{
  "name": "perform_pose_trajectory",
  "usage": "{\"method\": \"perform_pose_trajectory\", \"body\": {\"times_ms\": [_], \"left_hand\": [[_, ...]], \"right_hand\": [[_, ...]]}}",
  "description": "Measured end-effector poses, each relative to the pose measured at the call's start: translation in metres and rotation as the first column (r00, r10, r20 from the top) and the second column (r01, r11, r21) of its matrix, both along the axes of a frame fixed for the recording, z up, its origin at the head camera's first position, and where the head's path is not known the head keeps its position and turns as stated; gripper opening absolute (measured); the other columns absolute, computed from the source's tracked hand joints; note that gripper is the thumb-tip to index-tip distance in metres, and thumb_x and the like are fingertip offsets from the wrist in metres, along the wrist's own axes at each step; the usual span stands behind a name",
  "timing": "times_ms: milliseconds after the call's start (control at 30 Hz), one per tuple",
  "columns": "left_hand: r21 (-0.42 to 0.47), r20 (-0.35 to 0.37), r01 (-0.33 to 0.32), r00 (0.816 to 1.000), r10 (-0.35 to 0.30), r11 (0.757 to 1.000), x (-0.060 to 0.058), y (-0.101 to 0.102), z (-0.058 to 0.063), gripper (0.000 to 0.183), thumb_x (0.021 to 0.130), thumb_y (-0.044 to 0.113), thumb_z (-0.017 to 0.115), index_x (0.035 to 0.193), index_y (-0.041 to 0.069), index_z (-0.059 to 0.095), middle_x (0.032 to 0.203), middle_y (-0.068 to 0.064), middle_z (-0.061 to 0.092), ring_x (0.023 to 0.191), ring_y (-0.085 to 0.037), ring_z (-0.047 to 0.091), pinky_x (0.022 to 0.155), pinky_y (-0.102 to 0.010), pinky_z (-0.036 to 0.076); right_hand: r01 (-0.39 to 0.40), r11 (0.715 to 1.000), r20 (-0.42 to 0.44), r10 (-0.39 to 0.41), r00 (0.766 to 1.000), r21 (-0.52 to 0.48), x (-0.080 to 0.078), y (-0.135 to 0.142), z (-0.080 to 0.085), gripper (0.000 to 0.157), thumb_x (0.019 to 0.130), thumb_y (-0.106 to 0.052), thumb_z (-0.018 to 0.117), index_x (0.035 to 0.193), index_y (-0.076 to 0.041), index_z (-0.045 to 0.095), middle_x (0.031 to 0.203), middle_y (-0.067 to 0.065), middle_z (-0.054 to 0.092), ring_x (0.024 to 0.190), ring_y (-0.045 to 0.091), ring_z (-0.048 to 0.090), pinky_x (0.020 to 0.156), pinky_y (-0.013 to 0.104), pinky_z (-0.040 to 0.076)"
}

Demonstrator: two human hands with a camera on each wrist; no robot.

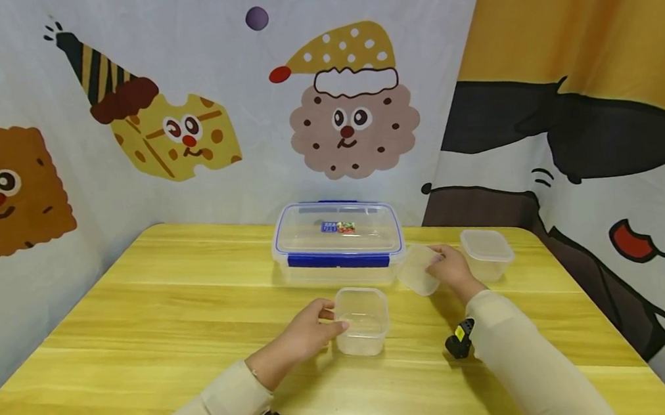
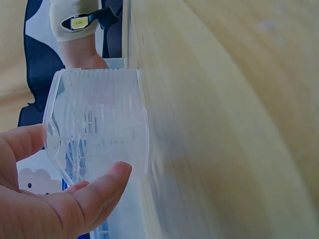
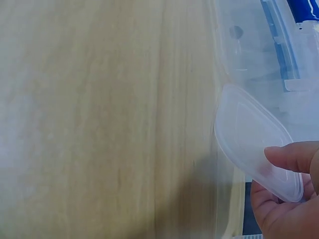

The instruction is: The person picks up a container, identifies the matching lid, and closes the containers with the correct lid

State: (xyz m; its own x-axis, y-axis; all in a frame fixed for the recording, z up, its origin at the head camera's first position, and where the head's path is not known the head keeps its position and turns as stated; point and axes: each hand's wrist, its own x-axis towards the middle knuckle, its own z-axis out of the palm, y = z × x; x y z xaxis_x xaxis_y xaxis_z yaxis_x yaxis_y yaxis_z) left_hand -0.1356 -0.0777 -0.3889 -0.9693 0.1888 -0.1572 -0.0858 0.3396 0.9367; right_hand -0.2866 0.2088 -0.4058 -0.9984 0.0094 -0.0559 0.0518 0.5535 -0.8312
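Observation:
A small clear square plastic container (image 1: 363, 323) stands uncovered on the table in front of me. My left hand (image 1: 303, 332) holds it at its left side, and in the left wrist view the thumb and fingers span the container (image 2: 97, 124). Farther back on the right, my right hand (image 1: 452, 269) pinches a translucent lid (image 1: 418, 270) by its edge. The lid (image 3: 254, 142) is tilted up beside the big box, with the thumb of my right hand (image 3: 291, 186) on its face.
A large clear box (image 1: 338, 269) with a blue-edged lid and blue clasp stands at the back of the wooden table (image 1: 159, 328). To the right of my right hand is another small container (image 1: 487, 254) with its lid on. Cartoon-printed cloth (image 1: 248, 195) hangs behind the table.

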Motion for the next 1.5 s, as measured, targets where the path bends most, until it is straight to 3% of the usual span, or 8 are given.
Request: {"method": "perform_pose_trajectory", "body": {"times_ms": [300, 400, 633, 900, 1033, 1267, 1500], "left_hand": [[-0.02, -0.01, 0.001, 1.0, -0.002, 1.0, -0.001, -0.001, -0.002, 0.055, 0.093, 0.016, 0.065, 0.135, -0.01, 0.042, 0.124, -0.024, 0.053, 0.099, -0.03, 0.061, 0.079, -0.041, 0.055], [-0.023, -0.008, -0.002, 1.0, 0.002, 1.0, -0.001, -0.001, -0.001, 0.055, 0.093, 0.017, 0.065, 0.135, -0.009, 0.042, 0.125, -0.024, 0.053, 0.101, -0.031, 0.06, 0.081, -0.041, 0.055], [-0.017, -0.006, -0.004, 1.0, 0.003, 1.0, -0.002, -0.001, -0.001, 0.054, 0.093, 0.016, 0.064, 0.136, -0.009, 0.041, 0.126, -0.025, 0.053, 0.102, -0.032, 0.06, 0.082, -0.043, 0.055], [-0.014, 0.014, -0.006, 1.0, 0.007, 1.0, -0.003, -0.001, -0.001, 0.053, 0.095, 0.016, 0.061, 0.137, -0.008, 0.04, 0.129, -0.026, 0.05, 0.105, -0.032, 0.059, 0.083, -0.043, 0.056], [0.022, 0.026, 0.003, 1.0, -0.003, 1.0, -0.002, 0.0, -0.001, 0.054, 0.095, 0.015, 0.062, 0.138, -0.009, 0.039, 0.13, -0.026, 0.049, 0.107, -0.035, 0.058, 0.083, -0.047, 0.056], [0.033, 0.036, -0.001, 0.999, 0.0, 0.999, -0.001, 0.001, 0.0, 0.054, 0.095, 0.015, 0.062, 0.138, -0.008, 0.038, 0.131, -0.026, 0.048, 0.108, -0.038, 0.058, 0.082, -0.048, 0.056], [0.017, 0.034, 0.002, 0.999, -0.003, 1.0, -0.001, 0.0, 0.0, 0.054, 0.095, 0.017, 0.062, 0.139, -0.007, 0.039, 0.131, -0.025, 0.049, 0.108, -0.037, 0.058, 0.082, -0.047, 0.056]], "right_hand": [[0.002, 0.998, 0.009, -0.002, 1.0, -0.069, 0.012, 0.007, 0.001, 0.053, 0.084, 0.002, 0.058, 0.134, 0.01, 0.046, 0.128, 0.029, 0.051, 0.095, 0.028, 0.056, 0.071, 0.025, 0.05], [-0.009, 0.997, 0.031, 0.011, 0.999, -0.081, 0.017, 0.008, 0.005, 0.053, 0.086, 0.0, 0.058, 0.136, 0.01, 0.044, 0.13, 0.029, 0.049, 0.094, 0.026, 0.056, 0.072, 0.026, 0.05], [-0.04, 0.994, 0.085, 0.049, 0.995, -0.101, 0.027, 0.012, 0.012, 0.052, 0.094, -0.005, 0.053, 0.143, 0.005, 0.038, 0.136, 0.028, 0.045, 0.11, 0.034, 0.054, 0.084, 0.037, 0.051], [-0.051, 0.984, 0.098, 0.068, 0.993, -0.17, 0.038, 0.014, 0.022, 0.055, 0.094, -0.006, 0.055, 0.145, 0.003, 0.035, 0.131, 0.023, 0.048, 0.099, 0.022, 0.054, 0.074, 0.026, 0.05], [-0.071, 0.977, 0.084, 0.089, 0.992, -0.203, 0.045, 0.016, 0.028, 0.055, 0.095, -0.007, 0.054, 0.145, 0.004, 0.033, 0.133, 0.023, 0.046, 0.101, 0.021, 0.055, 0.076, 0.027, 0.054], [-0.111, 0.957, 0.028, 0.123, 0.992, -0.266, 0.056, 0.018, 0.036, 0.052, 0.094, -0.003, 0.056, 0.142, 0.005, 0.038, 0.111, 0.012, 0.054, 0.088, 0.011, 0.056, 0.072, 0.026, 0.056], [-0.117, 0.952, -0.016, 0.118, 0.993, -0.282, 0.068, 0.013, 0.044, 0.05, 0.092, -0.001, 0.058, 0.139, 0.005, 0.041, 0.119, 0.018, 0.054, 0.086, 0.006, 0.057, 0.072, 0.025, 0.056]]}}
